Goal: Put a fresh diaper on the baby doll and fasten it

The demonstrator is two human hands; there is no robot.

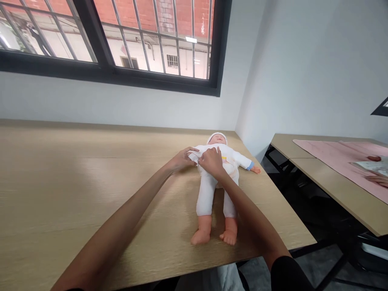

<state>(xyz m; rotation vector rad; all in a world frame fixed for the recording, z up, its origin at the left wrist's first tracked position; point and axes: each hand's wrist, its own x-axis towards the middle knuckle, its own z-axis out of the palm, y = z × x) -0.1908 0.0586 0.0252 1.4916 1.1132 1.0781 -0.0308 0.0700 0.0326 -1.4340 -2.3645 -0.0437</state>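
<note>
A baby doll (207, 194) lies on its back on the wooden table, its head toward the wall and its bare feet toward me. White clothes and a white cap (217, 134) are on it. At the doll's side on the left of the view, my left hand (183, 159) has its fingers closed around the white sleeve (193, 155). My right hand (212, 161) is over the doll's chest, fingers curled and pinching the white cloth beside that sleeve. The doll's other arm stretches out to the right, with a blue cuff (250, 165). The doll's hand on the left side is hidden.
The wooden table (75, 182) runs along the wall below a barred window (157, 40). Across a gap on the right stands another table (327, 173) with a pink cloth (339, 157). Another person's hand (378, 178) rests there by a printed sheet.
</note>
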